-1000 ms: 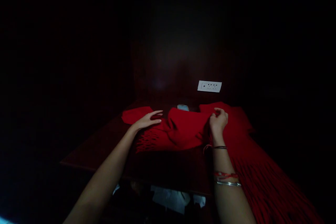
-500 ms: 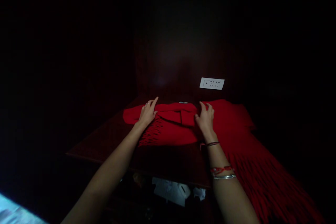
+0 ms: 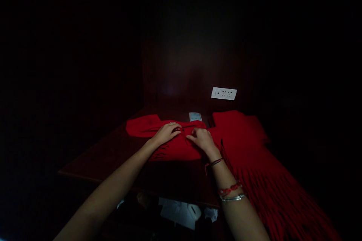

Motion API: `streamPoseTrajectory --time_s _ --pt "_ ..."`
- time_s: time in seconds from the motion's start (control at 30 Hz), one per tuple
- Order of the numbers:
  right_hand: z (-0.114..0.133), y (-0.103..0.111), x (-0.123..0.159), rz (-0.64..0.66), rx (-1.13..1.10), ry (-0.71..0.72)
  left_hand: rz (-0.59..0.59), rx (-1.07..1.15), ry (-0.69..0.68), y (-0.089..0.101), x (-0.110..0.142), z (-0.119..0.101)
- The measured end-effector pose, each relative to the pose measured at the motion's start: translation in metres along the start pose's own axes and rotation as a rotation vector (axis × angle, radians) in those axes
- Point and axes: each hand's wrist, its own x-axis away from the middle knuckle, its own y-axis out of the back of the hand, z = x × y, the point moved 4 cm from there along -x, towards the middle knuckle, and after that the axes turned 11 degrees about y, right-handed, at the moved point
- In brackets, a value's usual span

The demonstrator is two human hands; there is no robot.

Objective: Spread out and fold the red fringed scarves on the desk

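A red fringed scarf lies bunched and folded on the dark wooden table. My left hand is on its upper folds, fingers curled into the cloth. Close by on the right, my right hand pinches the same cloth with thumb and fingers bent together. Short fringe shows below my left wrist. More red fringed cloth spreads to the right, its long tassels running down toward me; I cannot tell whether it is the same piece.
Behind the cloth lies a phone with a lit screen. A white socket plate is on the dark back wall. Under the front edge of the table are pale papers or packets. The surroundings are very dark.
Both hands have come together over the middle of the scarf and closed on it. The scarf's upper edge has shifted toward me, and the phone behind it shows more.
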Motion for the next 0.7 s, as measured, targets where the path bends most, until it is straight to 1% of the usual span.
streamPoseTrajectory --time_s 0.07,0.13,0.2,0.27,0.33,0.43,0.53,0.6,0.7 --pt "0.007 -0.008 0.0 0.07 0.077 -0.01 0.001 0.068 0.051 -0.009 -0.001 -0.004" --pt "0.01 -0.015 -0.001 0.106 0.116 -0.017 0.024 0.162 0.123 -0.019 -0.002 -0.004" --pt "0.007 -0.02 -0.003 0.093 0.036 -0.032 -0.006 0.262 0.223 -0.024 -0.001 -0.002" --pt "-0.002 -0.021 -0.004 0.046 -0.155 -0.06 -0.066 0.376 0.329 -0.026 0.0 0.0" --pt "-0.01 -0.02 -0.006 -0.04 -0.344 -0.07 -0.098 0.519 0.405 -0.028 0.002 -0.002" --pt "-0.016 -0.017 -0.008 -0.181 -0.52 -0.041 -0.101 0.768 0.5 -0.031 0.002 -0.011" --pt "-0.017 -0.019 -0.008 -0.262 -0.688 -0.032 -0.158 0.986 0.58 -0.03 0.002 -0.018" --pt "-0.016 -0.021 -0.008 -0.28 -0.791 -0.027 -0.198 1.059 0.621 -0.028 0.003 -0.021" --pt "-0.014 -0.022 -0.007 -0.299 -0.881 -0.009 -0.235 1.067 0.703 -0.025 0.008 -0.021"
